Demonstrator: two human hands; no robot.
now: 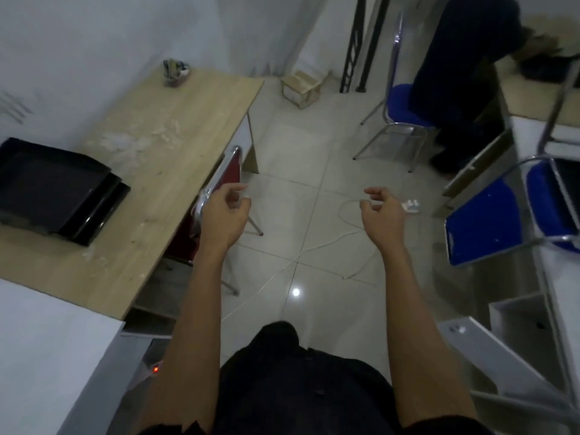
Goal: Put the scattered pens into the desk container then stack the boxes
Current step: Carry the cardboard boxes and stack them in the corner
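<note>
two hands off counter, over floor: left hand and right hand loosely curled, gripping nothing. pen container at counter's far corner, pens upright inside. black boxes nested at counter's left edge. no loose pens visible; task looks finished.

We stood over a pale tiled floor that caught one small bright glint of light, with a thin white cable looping across it. To our left a light wooden table ran along a plain white wall, a red chair with a chrome frame tucked against its edge. To our right were blue padded chairs on chrome legs, a black metal frame leaning by the far wall, and a small cardboard box on the floor.
</note>
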